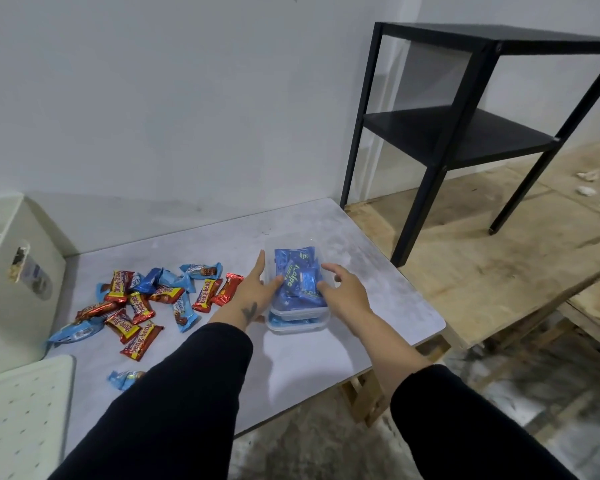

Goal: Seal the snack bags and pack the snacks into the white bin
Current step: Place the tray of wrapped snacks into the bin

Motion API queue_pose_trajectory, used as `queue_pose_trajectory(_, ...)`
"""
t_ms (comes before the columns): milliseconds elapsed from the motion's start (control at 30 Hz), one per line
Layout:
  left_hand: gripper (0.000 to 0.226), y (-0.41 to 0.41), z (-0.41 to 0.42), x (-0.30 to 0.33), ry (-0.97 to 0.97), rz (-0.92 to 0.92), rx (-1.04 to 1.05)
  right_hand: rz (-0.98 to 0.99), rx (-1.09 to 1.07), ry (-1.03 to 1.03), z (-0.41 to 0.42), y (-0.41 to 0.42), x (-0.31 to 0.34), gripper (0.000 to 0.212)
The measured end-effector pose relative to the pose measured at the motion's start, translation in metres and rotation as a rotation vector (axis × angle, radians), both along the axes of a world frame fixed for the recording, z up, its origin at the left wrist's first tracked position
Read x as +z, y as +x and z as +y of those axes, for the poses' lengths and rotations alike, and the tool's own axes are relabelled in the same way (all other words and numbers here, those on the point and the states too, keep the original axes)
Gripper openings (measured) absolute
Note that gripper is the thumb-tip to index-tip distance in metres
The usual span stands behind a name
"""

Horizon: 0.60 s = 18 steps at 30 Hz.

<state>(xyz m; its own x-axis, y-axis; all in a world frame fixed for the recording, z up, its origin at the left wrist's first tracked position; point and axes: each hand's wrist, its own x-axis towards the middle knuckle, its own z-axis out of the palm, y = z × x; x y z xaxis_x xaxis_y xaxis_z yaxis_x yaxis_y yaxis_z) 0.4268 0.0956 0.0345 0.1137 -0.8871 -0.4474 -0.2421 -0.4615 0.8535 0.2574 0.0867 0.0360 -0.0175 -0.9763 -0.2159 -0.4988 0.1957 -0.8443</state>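
On the grey table (pixel 291 358), near its right end, we have two clear tubs (pixel 297 317) stacked one on the other, the upper one filled with blue snack packets (pixel 297 275). Our left hand (pixel 253 289) lies along the tub's left side with fingers straight, thumb touching the packets; our right hand (pixel 343 289) hovers at the right side, fingers loosely spread, holding nothing. We seem to be at the packing step, about to take hold of the stack. Loose bars (pixel 142 306) lie scattered to the left, and the white bin (pixel 25 292) stands well apart at the table's far left. Next, we judge, both hands must close on the tubs and carry them across, over the bars.
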Motion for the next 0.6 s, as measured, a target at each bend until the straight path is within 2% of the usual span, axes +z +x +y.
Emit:
queue_pose_trajectory(200, 0.072, 0.002, 0.004, -0.005, -0.018, 0.051, 0.02, -0.2, 0.084, 0.194, -0.015, 0.001, -0.005, 0.049)
queue_pose_trajectory(533, 0.069, 0.021, 0.006, 0.029, -0.077, -0.025, -0.004, -0.232, 0.105, 0.227, -0.017, 0.019, 0.034, 0.054)
queue_pose_trajectory(600, 0.069, 0.058, 0.024, 0.053, -0.162, -0.053, 0.083, -0.228, 0.183, 0.163, -0.009, 0.051, 0.067, 0.056)
